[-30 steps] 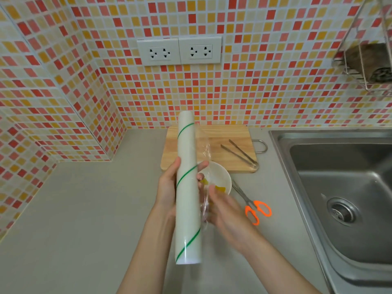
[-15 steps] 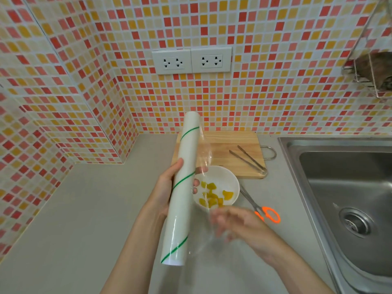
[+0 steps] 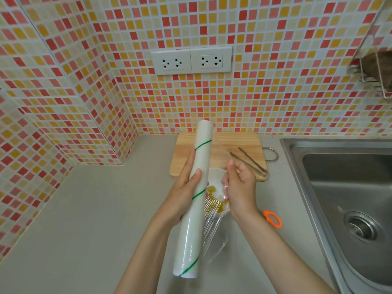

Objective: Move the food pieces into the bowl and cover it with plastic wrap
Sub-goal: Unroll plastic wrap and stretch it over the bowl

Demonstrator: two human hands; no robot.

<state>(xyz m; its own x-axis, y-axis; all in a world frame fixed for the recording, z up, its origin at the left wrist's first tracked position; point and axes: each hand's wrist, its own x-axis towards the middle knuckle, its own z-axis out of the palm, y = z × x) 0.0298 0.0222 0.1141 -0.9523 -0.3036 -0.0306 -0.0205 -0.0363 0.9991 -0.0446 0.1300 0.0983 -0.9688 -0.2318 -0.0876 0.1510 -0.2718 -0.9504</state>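
A long white plastic wrap roll [image 3: 194,211] with green spiral stripes is held upright and tilted in my left hand [image 3: 184,193], which grips it at its middle. My right hand [image 3: 238,186] pinches the loose clear film [image 3: 212,223] that stretches from the roll's right side. Behind both hands a white bowl [image 3: 215,178] stands on the counter, with yellow food pieces [image 3: 212,190] inside, mostly hidden by the roll and my right hand.
A wooden cutting board [image 3: 239,145] lies against the tiled wall with metal tongs [image 3: 249,162] on it. Orange-handled scissors [image 3: 272,218] lie right of the bowl. A steel sink [image 3: 347,198] fills the right side. Grey counter [image 3: 95,219] stretches left.
My right hand has risen from below the bowl to over its right side, pulling film from the roll. The roll has shifted right, now covering part of the bowl.
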